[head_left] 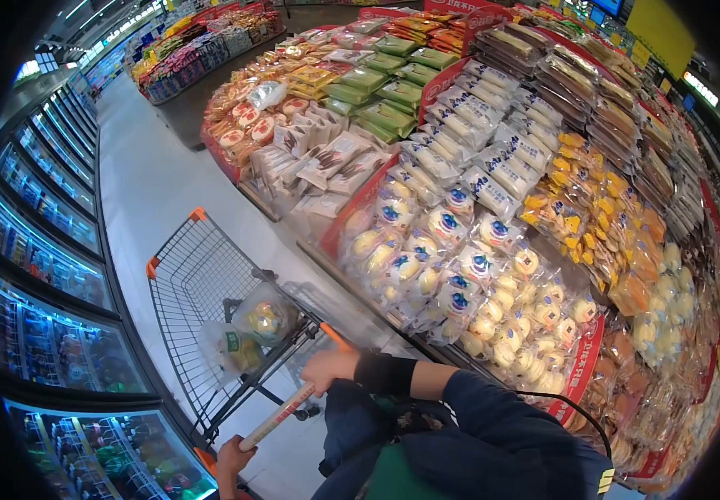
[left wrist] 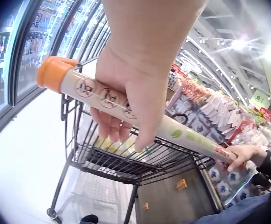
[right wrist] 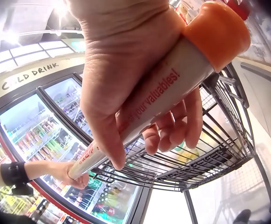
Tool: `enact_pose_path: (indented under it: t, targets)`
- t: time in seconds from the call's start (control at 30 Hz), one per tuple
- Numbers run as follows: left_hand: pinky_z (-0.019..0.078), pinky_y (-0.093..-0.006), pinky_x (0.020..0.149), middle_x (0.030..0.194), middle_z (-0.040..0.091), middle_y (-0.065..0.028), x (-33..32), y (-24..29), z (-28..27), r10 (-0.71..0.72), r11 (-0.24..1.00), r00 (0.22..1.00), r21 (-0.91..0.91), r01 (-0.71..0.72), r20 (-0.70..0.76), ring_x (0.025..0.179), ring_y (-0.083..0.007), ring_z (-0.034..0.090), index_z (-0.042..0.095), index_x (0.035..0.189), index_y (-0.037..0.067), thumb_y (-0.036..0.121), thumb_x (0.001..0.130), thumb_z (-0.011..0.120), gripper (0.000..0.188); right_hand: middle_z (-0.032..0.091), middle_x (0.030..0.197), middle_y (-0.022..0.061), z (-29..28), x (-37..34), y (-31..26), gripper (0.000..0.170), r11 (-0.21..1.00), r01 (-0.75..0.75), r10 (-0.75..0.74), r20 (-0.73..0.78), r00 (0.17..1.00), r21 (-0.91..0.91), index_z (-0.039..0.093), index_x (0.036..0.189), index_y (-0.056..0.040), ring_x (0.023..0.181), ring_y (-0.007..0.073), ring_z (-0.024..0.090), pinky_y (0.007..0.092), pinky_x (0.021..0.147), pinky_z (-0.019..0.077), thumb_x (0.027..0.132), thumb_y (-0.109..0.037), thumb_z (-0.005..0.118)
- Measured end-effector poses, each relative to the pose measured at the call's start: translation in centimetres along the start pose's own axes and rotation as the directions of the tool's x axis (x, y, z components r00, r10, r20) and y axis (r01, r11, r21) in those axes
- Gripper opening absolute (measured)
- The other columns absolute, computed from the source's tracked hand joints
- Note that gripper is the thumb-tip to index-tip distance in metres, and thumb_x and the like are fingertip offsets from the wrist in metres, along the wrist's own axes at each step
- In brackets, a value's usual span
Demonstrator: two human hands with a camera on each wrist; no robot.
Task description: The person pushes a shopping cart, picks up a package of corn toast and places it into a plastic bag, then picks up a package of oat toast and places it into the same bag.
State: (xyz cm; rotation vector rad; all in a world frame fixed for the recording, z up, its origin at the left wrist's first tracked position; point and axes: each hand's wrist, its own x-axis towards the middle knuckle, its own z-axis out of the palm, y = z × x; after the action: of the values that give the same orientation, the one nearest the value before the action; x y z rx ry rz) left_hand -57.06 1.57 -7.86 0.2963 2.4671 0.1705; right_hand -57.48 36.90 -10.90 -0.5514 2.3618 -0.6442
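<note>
Both hands hold the pale handlebar [head_left: 276,417] of a wire shopping cart [head_left: 201,292]. The left hand [left wrist: 130,88] grips it near one orange end cap [left wrist: 54,74], thumb on one side and fingers on the other. Near the opposite orange end cap [right wrist: 219,35], the right hand [right wrist: 130,79] lies over the bar, its fingers curled loosely round it. Clear plastic bags [head_left: 264,317] with yellowish and greenish contents sit inside the cart, at the end close to the handle.
Glass-door drink coolers [head_left: 51,333] line the left side. To the right, a sloped display of packaged buns [head_left: 476,292] and other wrapped baked goods runs close beside the cart. A pale floor aisle [head_left: 130,158] stretches ahead between them, with another snack display [head_left: 201,58] farther off.
</note>
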Motion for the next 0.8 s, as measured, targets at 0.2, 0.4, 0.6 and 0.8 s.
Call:
enact_pose_path:
  t: [0.2,0.4,0.6,0.8]
  targets:
    - [0.0486,-0.0406,0.065,0.073,0.063,-0.0154,-0.4,-2.8,0.9,-0.005,0.993,0.990,0.116,0.021,-0.138,0.072,-0.0341,0.061,0.062,0.077,0.007,0.037,0.061,0.069,0.035,0.064,0.070,0.0098,0.1,-0.9,-0.7,0.028,0.997,-0.048,0.042,-0.092,0.995,-0.066,0.068,0.074,-0.0082,0.068,0.0291,0.063,0.0409,0.061,0.0491,0.056,-0.030,0.067]
    - [0.0464,-0.0445,0.058,0.058,0.057,-0.0201,-1.0,-6.0,1.9,0.074,0.987,0.950,0.160,-0.026,-0.302,0.062,-0.0383,0.058,0.062,0.063,0.002,0.025,0.061,0.062,0.024,0.064,0.067,0.0089,0.5,-1.6,-1.3,0.024,0.994,-0.074,0.065,-0.124,0.990,-0.075,0.067,0.070,-0.0088,0.066,0.0285,0.063,0.0399,0.059,0.0493,0.055,-0.027,0.066]
    - [0.0452,-0.0454,0.057,0.058,0.057,-0.0195,-1.1,-6.7,3.0,0.132,0.981,0.922,0.183,-0.069,-0.363,0.060,-0.0385,0.057,0.063,0.065,0.002,0.024,0.062,0.062,0.023,0.063,0.065,0.0101,1.3,-1.7,-1.6,0.021,0.993,-0.061,0.040,-0.200,0.979,-0.097,0.067,0.067,-0.0076,0.065,0.0289,0.062,0.0398,0.058,0.0493,0.054,-0.024,0.065]
    - [0.0365,-0.0488,0.087,0.066,0.062,-0.0178,-3.9,-2.3,-1.0,0.081,0.928,0.979,0.374,-0.006,-0.186,0.068,-0.0349,0.061,0.068,0.078,0.015,0.037,0.077,0.050,0.028,0.063,0.065,0.0112,0.9,-1.8,-2.0,0.018,0.991,-0.061,0.034,-0.215,0.976,-0.116,0.067,0.066,-0.0073,0.065,0.0304,0.062,0.0402,0.058,0.0499,0.054,-0.020,0.063]
